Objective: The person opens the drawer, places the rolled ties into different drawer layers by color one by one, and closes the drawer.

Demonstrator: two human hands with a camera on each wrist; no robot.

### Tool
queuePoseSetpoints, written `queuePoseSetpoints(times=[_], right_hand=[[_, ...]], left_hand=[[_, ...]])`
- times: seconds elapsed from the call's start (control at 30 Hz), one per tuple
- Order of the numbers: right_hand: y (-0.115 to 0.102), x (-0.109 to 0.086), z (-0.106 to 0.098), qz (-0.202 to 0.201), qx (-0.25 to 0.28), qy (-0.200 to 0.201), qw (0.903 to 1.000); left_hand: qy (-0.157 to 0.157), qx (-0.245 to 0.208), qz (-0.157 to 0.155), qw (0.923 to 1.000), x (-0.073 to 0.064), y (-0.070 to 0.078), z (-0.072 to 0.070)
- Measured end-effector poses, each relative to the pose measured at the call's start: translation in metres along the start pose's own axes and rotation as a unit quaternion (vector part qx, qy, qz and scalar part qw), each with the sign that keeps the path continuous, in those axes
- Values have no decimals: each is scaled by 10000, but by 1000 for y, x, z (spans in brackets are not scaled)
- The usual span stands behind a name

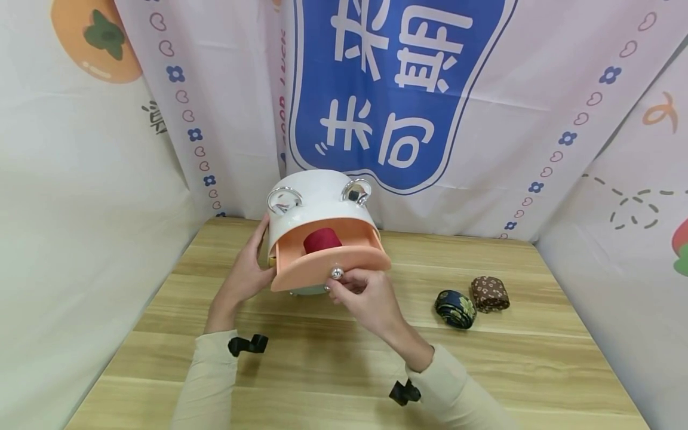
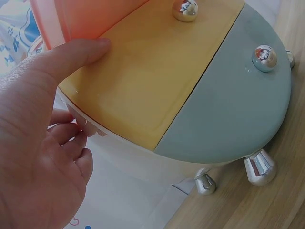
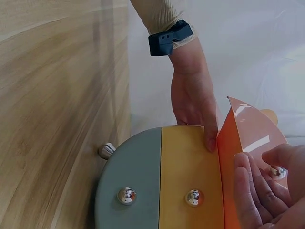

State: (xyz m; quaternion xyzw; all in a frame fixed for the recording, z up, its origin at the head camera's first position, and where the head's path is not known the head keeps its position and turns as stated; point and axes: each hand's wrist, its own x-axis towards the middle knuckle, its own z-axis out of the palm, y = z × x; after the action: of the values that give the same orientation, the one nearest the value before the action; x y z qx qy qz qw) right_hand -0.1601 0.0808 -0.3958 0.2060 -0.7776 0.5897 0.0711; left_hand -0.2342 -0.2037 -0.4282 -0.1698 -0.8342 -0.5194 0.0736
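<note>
the glossy cabinet (image 1: pixel 317 190) on the surface's (image 1: pixel 317 382) far part, left of middle, looks light, stiff and slippery, best steadied by its side, where the left hand (image 1: pixel 246 273) clasps it while the right hand (image 1: pixel 372 301) pinches the peach drawer's (image 1: pixel 303 272) slick knob (image 1: pixel 337 273).

The cabinet (image 1: pixel 314 186) stands on the table (image 1: pixel 516 364) near its back edge, before the back cloth (image 1: pixel 494 149). On its top sit two rings, one left (image 1: pixel 285 190), one right. The top drawer (image 1: pixel 303 272) juts forward, a roll (image 1: pixel 322 240) inside; beneath lies the middle drawer (image 2: pixel 147 71), then the bottom drawer (image 2: pixel 219 109), above the feet (image 2: pixel 259 168). The left hand (image 1: pixel 244 275) is at the cabinet's left side, the right hand (image 1: pixel 371 301) before the top drawer, at its knob (image 1: pixel 337 273). Well to the right lie the front tie (image 1: pixel 455 309) and, just behind it and rightward, the rear tie (image 1: pixel 490 294).
</note>
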Motion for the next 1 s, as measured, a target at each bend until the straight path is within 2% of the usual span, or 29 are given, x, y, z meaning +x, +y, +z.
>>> queuePoseSetpoints(times=[0.63, 1.0], right_hand=[[0, 14, 2, -241, -312, -17, 9992], [2, 27, 4, -305, -378, 15, 9988]], left_hand=[[21, -5, 60, 10000, -2, 0, -2], [28, -29, 205, 9998, -1, -2, -2]])
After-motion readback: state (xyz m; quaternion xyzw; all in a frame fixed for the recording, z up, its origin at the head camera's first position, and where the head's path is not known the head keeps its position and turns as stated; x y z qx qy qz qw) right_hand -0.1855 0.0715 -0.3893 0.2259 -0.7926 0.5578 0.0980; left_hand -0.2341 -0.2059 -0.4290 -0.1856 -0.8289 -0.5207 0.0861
